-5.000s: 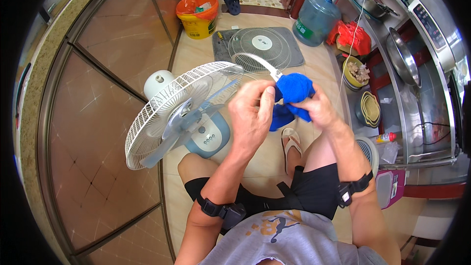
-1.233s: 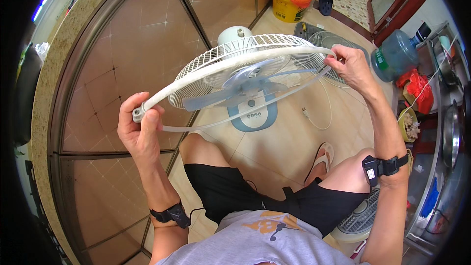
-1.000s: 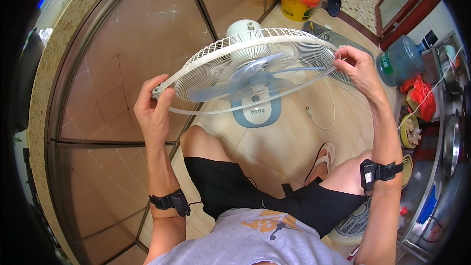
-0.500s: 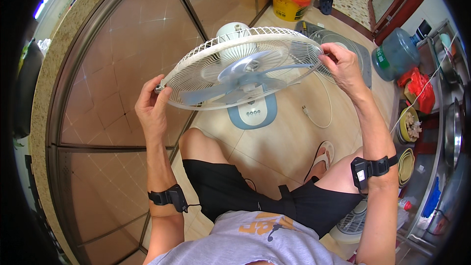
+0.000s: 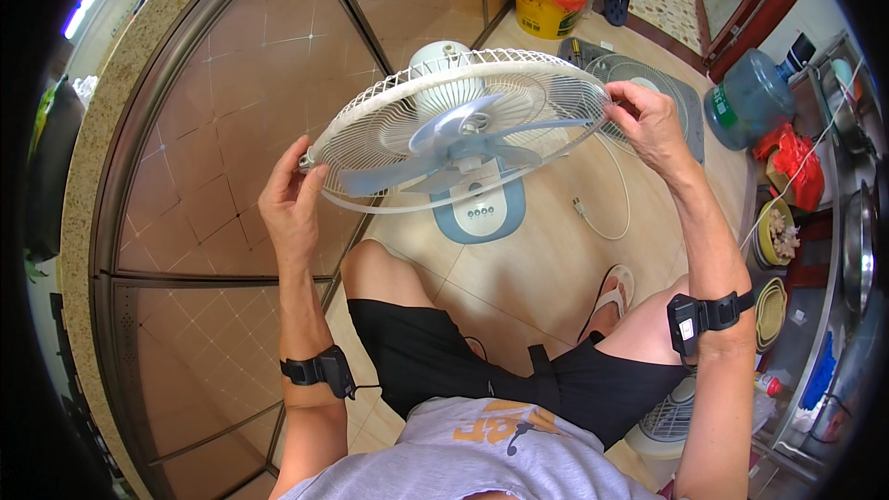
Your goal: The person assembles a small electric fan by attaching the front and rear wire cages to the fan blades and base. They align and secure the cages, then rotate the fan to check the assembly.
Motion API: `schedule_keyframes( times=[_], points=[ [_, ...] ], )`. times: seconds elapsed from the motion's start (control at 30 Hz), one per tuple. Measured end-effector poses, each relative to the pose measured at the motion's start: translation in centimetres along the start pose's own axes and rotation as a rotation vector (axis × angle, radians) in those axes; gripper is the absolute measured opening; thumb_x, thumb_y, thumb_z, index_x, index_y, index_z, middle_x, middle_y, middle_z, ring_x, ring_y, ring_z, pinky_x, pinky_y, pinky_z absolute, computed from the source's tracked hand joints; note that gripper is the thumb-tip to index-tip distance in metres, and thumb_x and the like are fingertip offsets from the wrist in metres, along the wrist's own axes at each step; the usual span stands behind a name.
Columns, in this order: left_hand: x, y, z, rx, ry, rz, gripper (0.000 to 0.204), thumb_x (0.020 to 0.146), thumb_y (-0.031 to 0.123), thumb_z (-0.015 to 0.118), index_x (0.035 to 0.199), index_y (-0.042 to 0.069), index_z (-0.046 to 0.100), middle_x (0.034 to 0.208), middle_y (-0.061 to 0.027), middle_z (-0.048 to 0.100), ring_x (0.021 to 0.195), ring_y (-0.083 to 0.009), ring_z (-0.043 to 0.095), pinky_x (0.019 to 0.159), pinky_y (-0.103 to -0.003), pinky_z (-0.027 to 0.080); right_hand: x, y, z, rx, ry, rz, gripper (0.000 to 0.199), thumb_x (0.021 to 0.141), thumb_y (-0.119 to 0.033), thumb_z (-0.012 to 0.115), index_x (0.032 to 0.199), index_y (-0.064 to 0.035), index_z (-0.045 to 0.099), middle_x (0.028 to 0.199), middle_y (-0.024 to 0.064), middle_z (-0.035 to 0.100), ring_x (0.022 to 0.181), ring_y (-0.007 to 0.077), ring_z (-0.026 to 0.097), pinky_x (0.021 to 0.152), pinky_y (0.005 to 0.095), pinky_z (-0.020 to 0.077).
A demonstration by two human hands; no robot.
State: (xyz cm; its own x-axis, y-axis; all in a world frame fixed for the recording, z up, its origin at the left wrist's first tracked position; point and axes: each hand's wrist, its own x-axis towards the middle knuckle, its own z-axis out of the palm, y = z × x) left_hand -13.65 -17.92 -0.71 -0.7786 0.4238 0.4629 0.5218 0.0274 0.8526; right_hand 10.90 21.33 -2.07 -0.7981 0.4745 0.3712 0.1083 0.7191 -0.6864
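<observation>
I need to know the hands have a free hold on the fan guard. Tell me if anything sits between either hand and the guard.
Nothing visible does. The left hand grips the white fan guard at its left rim, and the right hand pinches its right rim. The blue blades lie inside the ring, clear of both.

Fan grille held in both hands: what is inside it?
Inside the white fan grille, the pale blue blades and hub show through the wires. The left hand and right hand grip its rim. The motor housing behind is mostly covered.
</observation>
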Motion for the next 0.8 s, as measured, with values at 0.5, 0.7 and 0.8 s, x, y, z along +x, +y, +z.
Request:
schedule_keyframes(
  times=[0.5,0.7,0.8],
  points=[
    [-0.04,-0.25,-0.44,0.014,-0.01,0.035,0.031,0.088,-0.004,0.069,0.119,-0.001,0.068,0.11,-0.0055,0.07,0.094,-0.0108,0.062,0.083,-0.025,0.051,-0.27,-0.01,-0.67,0.062,-0.022,0.016,0.015,0.085,0.003,0.061,0.098,0.0001,0.068,0.079,0.0091,0.071,0.073,0.0143,0.069,0.068,0.0277,0.0528],
    [0.44,-0.17,-0.6,0.007,-0.043,0.061,0.031,0.087,-0.006,0.068,0.117,-0.002,0.069,0.115,-0.0085,0.069,0.095,-0.0114,0.063,0.081,-0.025,0.051,-0.41,-0.18,-0.33,0.059,-0.018,0.025,0.015,0.085,0.004,0.063,0.098,-0.0002,0.068,0.079,0.0103,0.071,0.072,0.0153,0.069,0.067,0.0291,0.0529],
    [0.42,-0.39,-0.66,0.045,-0.024,0.047,0.036,0.086,-0.006,0.069,0.122,-0.002,0.066,0.114,-0.0098,0.07,0.098,-0.0136,0.065,0.085,-0.027,0.053,-0.3,-0.12,-0.12,0.025,-0.001,0.018,0.016,0.084,0.005,0.064,0.099,0.0002,0.068,0.078,0.0091,0.07,0.072,0.013,0.068,0.067,0.028,0.0524]
  ],
)
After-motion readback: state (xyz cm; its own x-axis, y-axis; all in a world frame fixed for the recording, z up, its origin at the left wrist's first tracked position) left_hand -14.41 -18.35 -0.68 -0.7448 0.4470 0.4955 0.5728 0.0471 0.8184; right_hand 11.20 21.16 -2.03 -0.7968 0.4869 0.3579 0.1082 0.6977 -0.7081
